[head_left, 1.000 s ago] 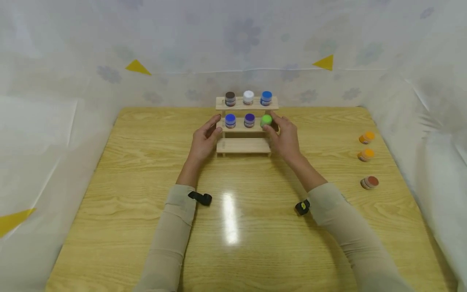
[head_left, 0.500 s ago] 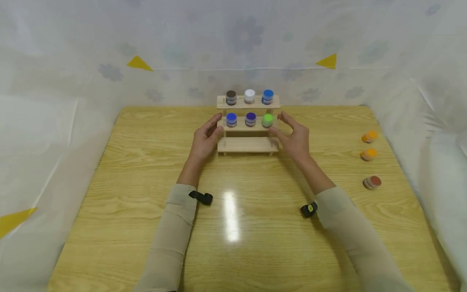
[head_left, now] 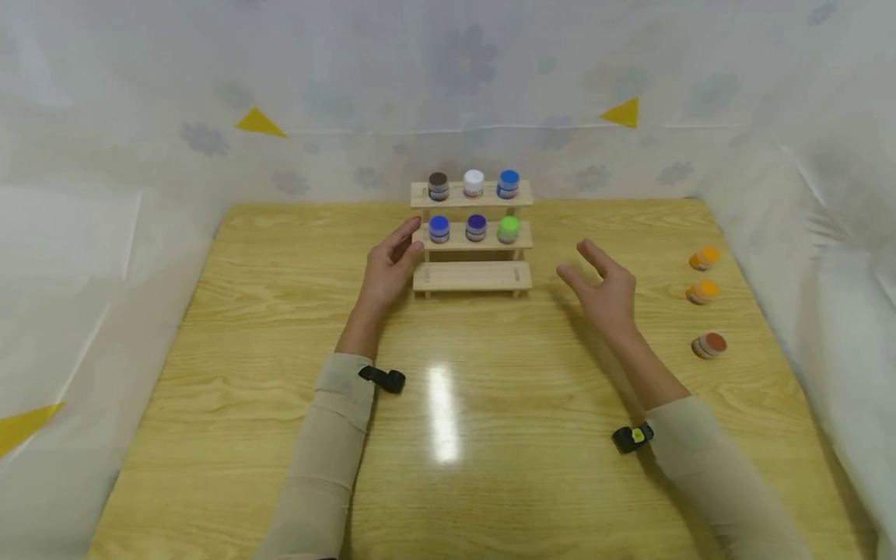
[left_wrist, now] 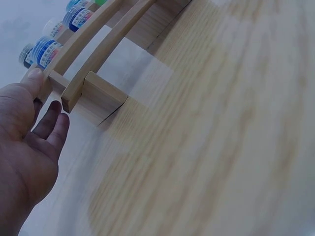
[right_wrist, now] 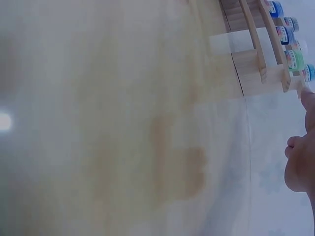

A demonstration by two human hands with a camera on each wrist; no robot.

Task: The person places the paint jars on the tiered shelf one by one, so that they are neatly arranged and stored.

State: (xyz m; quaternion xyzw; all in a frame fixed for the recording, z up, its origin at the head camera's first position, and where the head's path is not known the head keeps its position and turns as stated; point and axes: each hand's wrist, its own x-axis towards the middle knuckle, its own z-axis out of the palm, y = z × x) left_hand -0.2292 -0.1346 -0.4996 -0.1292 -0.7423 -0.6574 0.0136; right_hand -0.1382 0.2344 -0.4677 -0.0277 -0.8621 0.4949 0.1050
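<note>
A three-tier wooden display rack (head_left: 470,276) stands at the back of the table. My left hand (head_left: 389,268) holds the left end of its middle shelf, thumb in front and index finger behind. On that shelf sit a blue paint jar (head_left: 439,229), a dark purple paint jar (head_left: 476,228) and a green paint jar (head_left: 509,229). The top shelf bears a dark brown jar (head_left: 438,187), a white jar (head_left: 474,184) and a lighter blue jar (head_left: 508,185). The bottom shelf is bare. My right hand (head_left: 607,295), thumb and fingers spread, holds nothing, to the right of the rack.
Two orange jars (head_left: 704,259) and a reddish-brown jar (head_left: 710,345) stand along the right side of the wooden table (head_left: 490,412). Pale flowered sheeting (head_left: 462,85) closes off the back and sides, with yellow triangles on it.
My right hand has let go of the green jar, leaving it on the middle shelf, and has moved right and toward me. The left hand has stayed at the rack.
</note>
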